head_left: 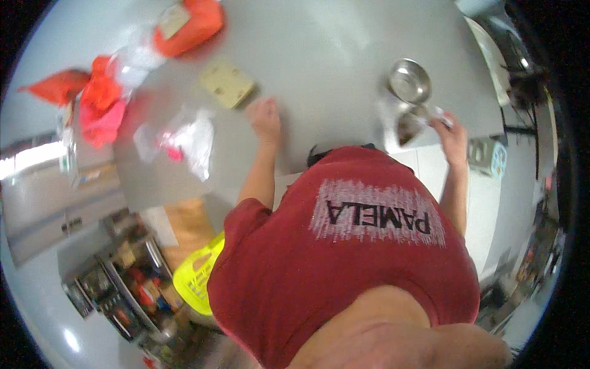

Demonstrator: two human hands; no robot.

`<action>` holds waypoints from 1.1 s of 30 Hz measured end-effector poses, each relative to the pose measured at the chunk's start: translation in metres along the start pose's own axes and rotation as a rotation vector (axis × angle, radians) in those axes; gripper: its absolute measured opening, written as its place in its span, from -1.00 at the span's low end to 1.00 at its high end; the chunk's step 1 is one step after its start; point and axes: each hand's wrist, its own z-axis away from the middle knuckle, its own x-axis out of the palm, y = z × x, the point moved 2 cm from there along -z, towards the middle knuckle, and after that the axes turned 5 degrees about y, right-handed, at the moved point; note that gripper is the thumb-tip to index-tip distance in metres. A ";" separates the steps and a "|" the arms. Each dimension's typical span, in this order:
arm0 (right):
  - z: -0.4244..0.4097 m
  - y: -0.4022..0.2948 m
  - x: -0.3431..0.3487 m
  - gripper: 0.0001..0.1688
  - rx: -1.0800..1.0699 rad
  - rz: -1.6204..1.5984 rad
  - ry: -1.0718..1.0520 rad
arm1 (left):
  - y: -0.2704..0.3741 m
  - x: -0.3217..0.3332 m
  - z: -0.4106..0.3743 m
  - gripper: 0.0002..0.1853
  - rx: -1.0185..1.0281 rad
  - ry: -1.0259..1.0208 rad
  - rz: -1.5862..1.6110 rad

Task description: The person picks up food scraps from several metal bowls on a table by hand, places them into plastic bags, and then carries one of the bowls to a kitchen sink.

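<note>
My right hand (452,138) grips the upper end of a clear plastic bag (410,125) with dark brown contents. The bag hangs at the front edge of the grey tabletop (322,78), and blur hides what exactly is inside. Just beyond it a round stainless steel bowl (408,83) stands on the table. My left hand (265,117) is curled into a fist at the tabletop, with nothing visible in it. Close beyond that fist lies a flat, pale yellow block-like object (226,85) with several darker spots; I cannot tell what it is.
Crumpled clear plastic (196,140) with a pink piece lies at the left. Orange-red bags (101,92) and an orange item (198,30) sit farther off. A yellow plastic basket (198,276) is beside my body; a grey-green container (486,157) stands right of my right hand.
</note>
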 end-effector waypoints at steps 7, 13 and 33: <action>-0.054 0.094 -0.058 -0.74 0.053 0.004 0.318 | -0.119 -0.102 0.032 -0.61 -0.598 0.404 -0.711; -0.115 0.184 -0.046 -0.72 0.142 -0.021 0.514 | -0.140 -0.096 0.048 -0.73 -0.664 -0.091 -0.532; -0.133 0.187 -0.018 -0.72 0.202 0.055 0.402 | 0.077 0.022 -0.002 -0.77 -1.097 -0.473 0.976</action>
